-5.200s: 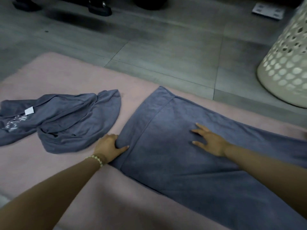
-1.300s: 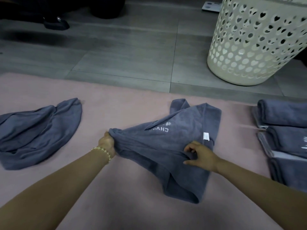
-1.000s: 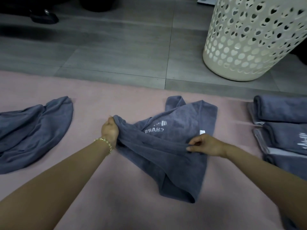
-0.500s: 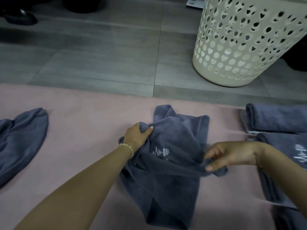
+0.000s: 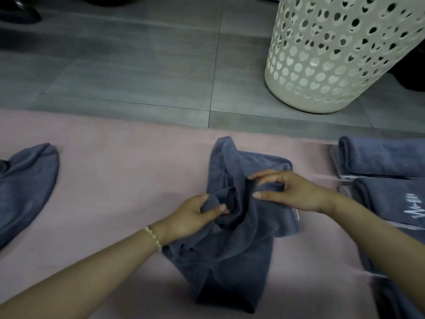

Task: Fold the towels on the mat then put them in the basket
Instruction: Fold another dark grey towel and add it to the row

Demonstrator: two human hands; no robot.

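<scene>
The left hand [image 5: 193,215] pinches a bunched edge of the grey towel [image 5: 230,254] between thumb and fingers. Just beside it, the right hand [image 5: 292,192] grips another gather of the same cloth. A second ago the two hands held this towel stretched wide between them; now they have come together over its middle, and the printed logo that faced up has gone under the folds.

The towel lies rumpled on the pink mat [image 5: 126,180], on the near side of the white basket [image 5: 333,54] and slightly to its left. I judge this a fold half made: the ends have met, but the cloth needs flattening.

Nearer than the basket and to its right lie the folded towels [image 5: 381,157], and far to its left a loose towel [image 5: 25,187] waits.
</scene>
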